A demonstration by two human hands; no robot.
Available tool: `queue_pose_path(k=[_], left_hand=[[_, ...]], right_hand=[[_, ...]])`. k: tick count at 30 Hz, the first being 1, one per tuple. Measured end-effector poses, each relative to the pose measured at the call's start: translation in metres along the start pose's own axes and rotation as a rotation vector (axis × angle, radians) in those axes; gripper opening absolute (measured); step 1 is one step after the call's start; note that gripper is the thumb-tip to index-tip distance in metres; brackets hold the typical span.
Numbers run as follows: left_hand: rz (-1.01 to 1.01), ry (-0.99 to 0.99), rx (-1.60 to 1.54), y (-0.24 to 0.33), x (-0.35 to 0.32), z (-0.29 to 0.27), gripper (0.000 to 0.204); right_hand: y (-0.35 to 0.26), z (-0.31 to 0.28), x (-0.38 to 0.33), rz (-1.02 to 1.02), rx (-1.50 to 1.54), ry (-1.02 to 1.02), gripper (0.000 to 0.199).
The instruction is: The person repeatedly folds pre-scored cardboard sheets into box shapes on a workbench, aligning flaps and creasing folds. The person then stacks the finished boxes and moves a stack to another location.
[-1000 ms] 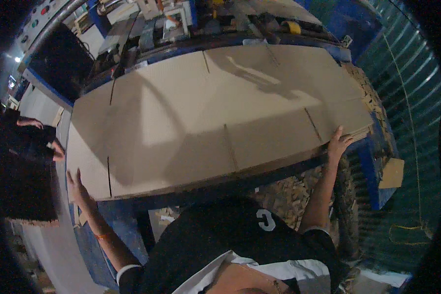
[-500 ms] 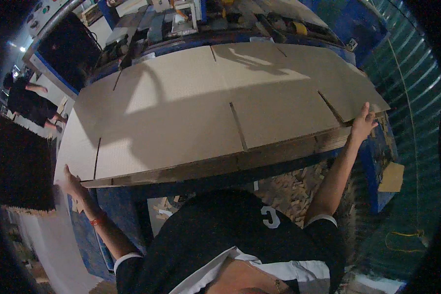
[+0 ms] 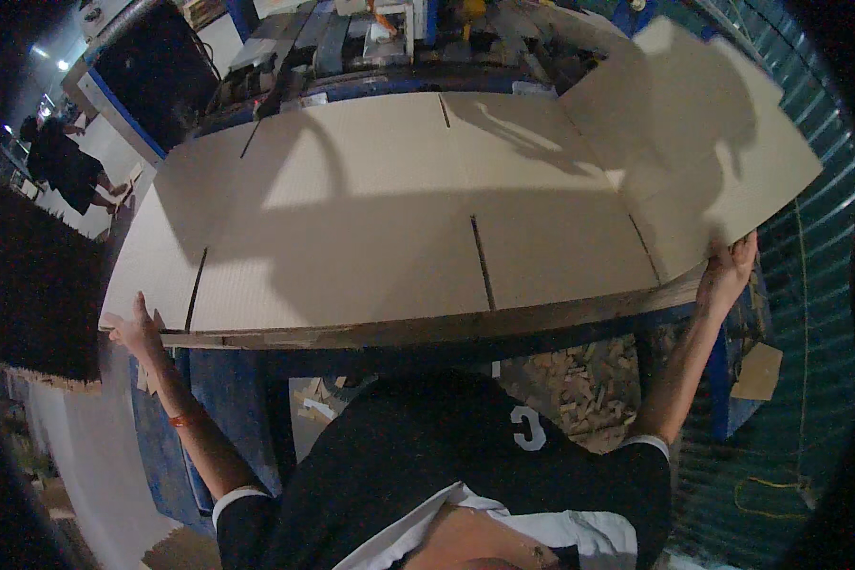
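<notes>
Fingers of your right hand (image 3: 729,272) grasp, at 3 o'clock, the end panel (image 3: 760,157) of the cardboard sheet (image 3: 380,237) at 12; left hand (image 3: 140,339) at its 9 o'clock corner, grip unclear; panel, near-flat half a second ago, now bends up, apparently clear of the stack (image 3: 560,315).

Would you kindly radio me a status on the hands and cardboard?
Left hand at near-left corner of cardboard sheet. Right hand at near edge of upturned right panel. Machine beyond sheet's far edge.
</notes>
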State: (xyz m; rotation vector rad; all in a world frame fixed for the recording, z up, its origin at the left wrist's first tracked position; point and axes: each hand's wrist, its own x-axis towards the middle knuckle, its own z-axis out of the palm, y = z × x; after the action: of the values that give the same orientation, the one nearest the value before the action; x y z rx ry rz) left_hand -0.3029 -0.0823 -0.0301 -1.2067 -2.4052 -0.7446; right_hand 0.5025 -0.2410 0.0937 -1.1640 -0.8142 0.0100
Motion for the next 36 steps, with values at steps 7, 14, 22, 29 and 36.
queue_pose_path(k=[7, 14, 22, 29, 36], left_hand=[[0.213, -0.047, -0.13, -0.011, -0.012, -0.006, 0.089], [0.147, -0.306, 0.046, 0.022, -0.075, -0.006, 0.084], [-0.251, -0.177, -1.146, 0.007, -0.043, -0.032, 0.058], [-0.381, -0.512, -1.727, 0.035, -0.056, -0.047, 0.028], [0.841, -0.814, -0.994, 0.186, -0.182, -0.097, 0.049]], right_hand=[[-0.026, 0.004, -0.106, -0.147, -0.883, -0.01, 0.031], [-0.094, 0.022, -0.113, -0.59, -0.81, -0.744, 0.027], [-0.066, 0.02, -0.138, -0.699, -0.961, -1.121, 0.043], [-0.011, -0.007, -0.159, -0.501, -0.778, -1.03, 0.036], [-0.013, -0.007, -0.159, -0.53, -0.88, -1.156, 0.045]])
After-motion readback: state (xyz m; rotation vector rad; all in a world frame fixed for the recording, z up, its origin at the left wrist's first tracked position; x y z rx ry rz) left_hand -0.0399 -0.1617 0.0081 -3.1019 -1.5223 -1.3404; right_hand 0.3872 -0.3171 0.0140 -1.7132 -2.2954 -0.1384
